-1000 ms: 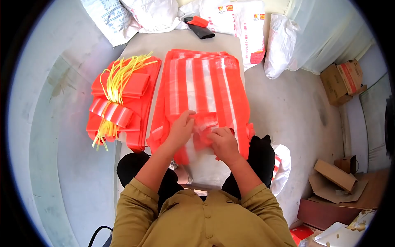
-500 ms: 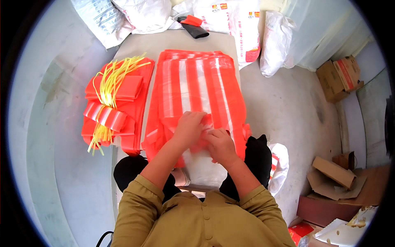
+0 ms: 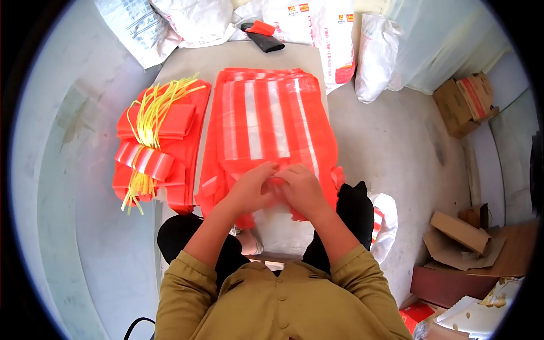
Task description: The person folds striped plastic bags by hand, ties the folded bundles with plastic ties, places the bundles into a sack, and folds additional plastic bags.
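Observation:
A stack of red plastic sheets with whitish stripes [image 3: 262, 124] lies flat on the table in front of me. At its near edge my left hand [image 3: 254, 184] and my right hand [image 3: 300, 190] are close together, fingers curled on the red plastic between them. That bit of plastic is blurred, and its shape is partly hidden by the fingers. To the left lies a pile of folded red plastic [image 3: 180, 120], with a bundle of yellow strips [image 3: 152, 122] and a rolled striped piece [image 3: 154, 162] on top.
White printed sacks [image 3: 195, 20] line the table's far edge, beside a black roll [image 3: 265, 42] with a red piece on it. Another white sack [image 3: 377, 56] stands right of them. Cardboard boxes [image 3: 466, 105] are at the right wall, and open cartons [image 3: 462, 241] lie lower right.
My hands have drawn level and closer together at the near edge of the striped stack. The red plastic between them has been gathered smaller. The view has shifted slightly.

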Demonstrator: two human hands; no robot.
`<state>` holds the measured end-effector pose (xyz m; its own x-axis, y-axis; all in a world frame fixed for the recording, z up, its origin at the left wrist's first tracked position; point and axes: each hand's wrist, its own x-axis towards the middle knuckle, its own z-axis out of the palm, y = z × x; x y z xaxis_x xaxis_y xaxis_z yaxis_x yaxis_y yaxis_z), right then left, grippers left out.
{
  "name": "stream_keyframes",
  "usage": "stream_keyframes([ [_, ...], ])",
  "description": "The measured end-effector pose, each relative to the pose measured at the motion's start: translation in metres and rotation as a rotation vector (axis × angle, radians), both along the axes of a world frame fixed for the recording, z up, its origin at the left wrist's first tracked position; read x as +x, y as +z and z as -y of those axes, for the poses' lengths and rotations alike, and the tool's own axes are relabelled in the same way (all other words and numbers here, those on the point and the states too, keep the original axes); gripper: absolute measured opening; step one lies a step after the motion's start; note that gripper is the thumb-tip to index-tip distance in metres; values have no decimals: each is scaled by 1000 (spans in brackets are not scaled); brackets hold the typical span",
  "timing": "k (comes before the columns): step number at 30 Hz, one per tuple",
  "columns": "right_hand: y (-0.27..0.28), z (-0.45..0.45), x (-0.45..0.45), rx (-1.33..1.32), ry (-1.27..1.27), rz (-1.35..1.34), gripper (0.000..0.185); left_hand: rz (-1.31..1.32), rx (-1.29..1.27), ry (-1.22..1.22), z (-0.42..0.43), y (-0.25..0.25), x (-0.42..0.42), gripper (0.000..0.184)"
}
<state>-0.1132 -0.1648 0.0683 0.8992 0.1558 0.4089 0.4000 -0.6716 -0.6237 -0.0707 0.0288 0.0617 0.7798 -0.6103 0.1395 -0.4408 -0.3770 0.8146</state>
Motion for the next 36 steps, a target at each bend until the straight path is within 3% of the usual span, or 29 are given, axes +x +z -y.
stream_keyframes([
  [1,-1,-1,1,9,-2,5,22,124,35,-18,2,-2,0,49],
  [4,4,0,-1,-4,1,-80,19,-32,12,79,7,-7,-1,41],
  [7,-4,14,1,113,-111,-108,25,148,51,92,6,-24,1,35],
  [9,-16,42,0,161,-340,-105,37,-141,-64,169,8,-15,-1,36],
  [11,-16,79,1,271,-459,-336,47,-352,-146,212,7,-3,-3,36],
  [15,-40,106,6,652,-415,-437,52,-506,-222,206,5,3,1,35],
  [16,-42,104,9,623,-415,-422,52,-517,-237,206,5,0,1,34],
  [21,-29,91,15,439,-416,-358,51,-453,-262,193,3,-8,2,35],
  [24,-50,98,18,425,-372,-250,51,-404,-236,190,1,-8,1,35],
  [28,-25,96,-20,554,-228,-406,49,-392,-150,182,-1,-2,-2,33],
  [36,-7,102,-82,690,-102,-682,40,49,-12,101,-1,-19,-7,35],
])
